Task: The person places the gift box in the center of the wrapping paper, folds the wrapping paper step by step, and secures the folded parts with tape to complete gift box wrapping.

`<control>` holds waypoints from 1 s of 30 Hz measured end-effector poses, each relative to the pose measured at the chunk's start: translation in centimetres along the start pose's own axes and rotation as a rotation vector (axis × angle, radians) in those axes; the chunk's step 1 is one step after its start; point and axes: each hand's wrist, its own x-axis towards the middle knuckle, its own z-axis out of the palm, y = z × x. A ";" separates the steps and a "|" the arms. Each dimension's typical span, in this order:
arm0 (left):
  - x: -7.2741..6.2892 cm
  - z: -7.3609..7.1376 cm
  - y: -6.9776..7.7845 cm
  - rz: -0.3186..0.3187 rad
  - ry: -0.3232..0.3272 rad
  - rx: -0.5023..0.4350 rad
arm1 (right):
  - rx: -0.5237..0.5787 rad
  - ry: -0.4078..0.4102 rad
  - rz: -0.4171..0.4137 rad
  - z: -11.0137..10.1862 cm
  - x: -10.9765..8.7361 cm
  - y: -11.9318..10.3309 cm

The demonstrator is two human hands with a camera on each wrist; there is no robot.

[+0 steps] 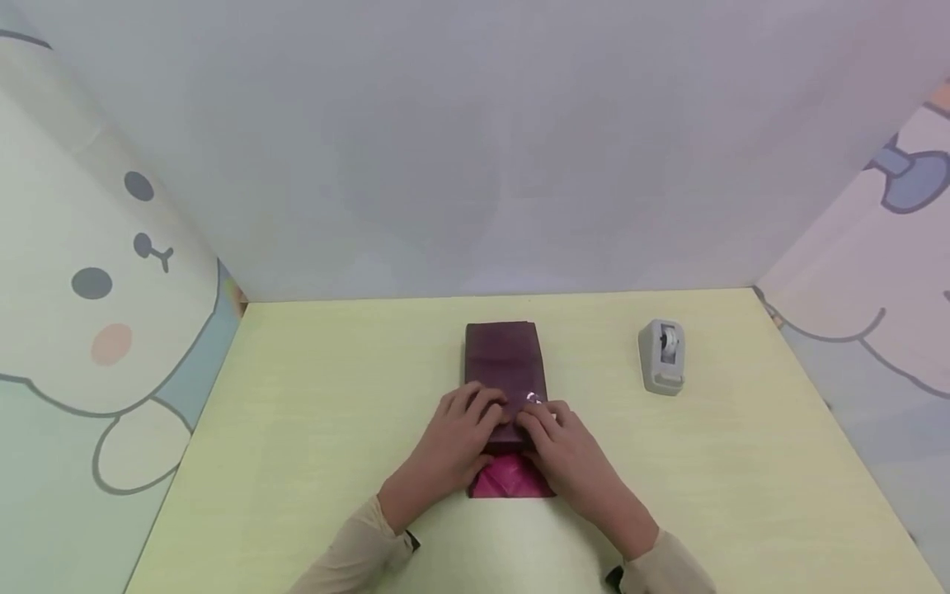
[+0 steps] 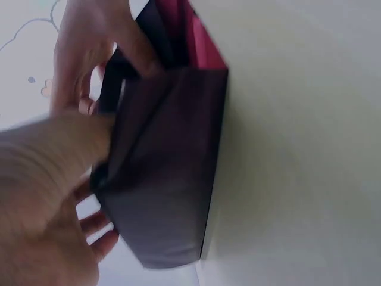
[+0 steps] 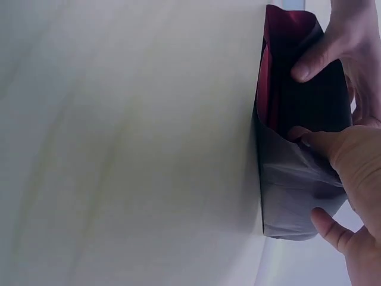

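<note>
A box [image 1: 505,351] covered in dark purple wrapping paper [image 2: 172,179] lies lengthwise in front of the person. At its near end, a flap [image 1: 512,478] of the paper spreads on the table with its pink inner side up. My left hand [image 1: 456,433] grips the near left part, fingers bent over the top and thumb down at the end. From the other side my right hand [image 1: 571,450] holds the near right part the same way, its thumb at the paper's folded edge in the right wrist view. Between the thumbs, the box's dark end face [image 3: 312,98] shows.
A grey tape dispenser [image 1: 663,356] with a roll of tape stands to the right, apart from the box. The pale yellow table [image 1: 334,371] meets a plain wall at the back. Panels with cartoon animals [image 1: 111,272] flank both sides.
</note>
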 end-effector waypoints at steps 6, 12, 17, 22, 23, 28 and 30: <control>-0.1 0.6 1.0 -0.030 0.003 0.154 | -0.030 0.004 0.001 -0.1 0.0 -0.1; -0.2 0.8 1.1 -0.025 0.024 0.201 | -0.061 -0.006 0.017 0.0 0.0 -0.4; -0.3 0.9 0.8 -0.017 0.031 0.183 | -0.067 -0.020 0.026 0.1 0.0 -0.6; -0.3 1.0 0.6 -0.012 0.046 0.167 | 0.033 -0.043 0.071 0.1 0.3 -0.6; -0.3 1.0 0.6 -0.011 0.045 0.164 | 0.057 -0.047 0.086 0.0 0.4 -0.5; -0.3 0.7 0.6 -0.012 0.025 0.137 | 0.120 -0.059 0.129 -0.4 0.7 -0.6; -0.2 0.5 0.6 -0.018 0.033 0.104 | 0.112 -0.066 0.130 -0.5 0.7 -0.6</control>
